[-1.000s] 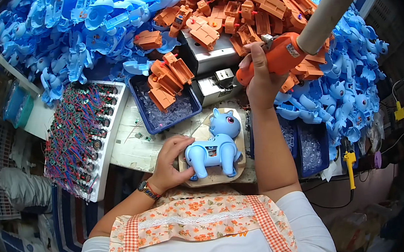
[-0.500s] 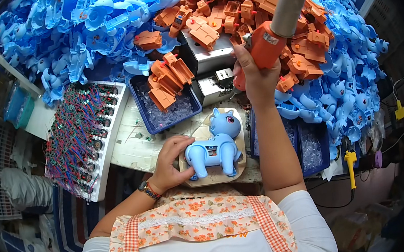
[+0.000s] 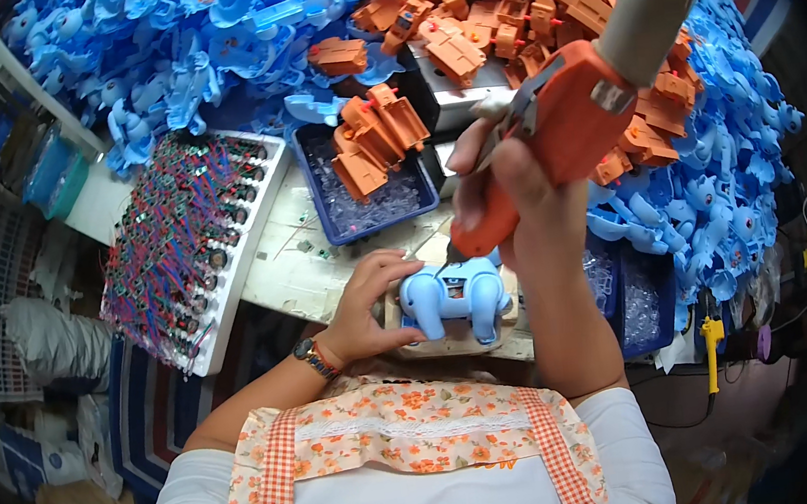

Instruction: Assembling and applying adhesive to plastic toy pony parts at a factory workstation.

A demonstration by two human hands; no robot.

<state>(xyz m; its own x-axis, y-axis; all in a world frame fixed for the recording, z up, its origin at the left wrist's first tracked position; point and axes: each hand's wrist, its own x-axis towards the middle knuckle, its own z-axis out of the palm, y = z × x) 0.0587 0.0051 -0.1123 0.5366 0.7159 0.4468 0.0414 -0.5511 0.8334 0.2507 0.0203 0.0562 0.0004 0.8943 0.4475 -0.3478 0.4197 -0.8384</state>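
A light blue plastic toy pony [image 3: 459,298] lies on its side in a pale fixture block [image 3: 475,345] in front of me. My left hand [image 3: 368,307] grips its rear end, thumb at the leg and fingers along the back. My right hand [image 3: 530,198] is wrapped round an orange powered screwdriver [image 3: 564,126] with a thick grey cylinder at its upper end. The driver slants down to the left, and its dark tip meets the top edge of the pony's body near my left fingertips. My right hand and the driver hide the pony's head.
A blue tray [image 3: 384,216] of small clear parts and orange housings stands behind. White foam tray [image 3: 251,240] at left carries wired circuit boards. Blue shells [image 3: 225,32] and orange housings [image 3: 485,10] are heaped at the back. A second blue tray [image 3: 647,308] stands at right.
My right hand has brought the screwdriver down and nearer, so its tip now meets the pony. My left hand still holds the pony. The whole view has shifted slightly.
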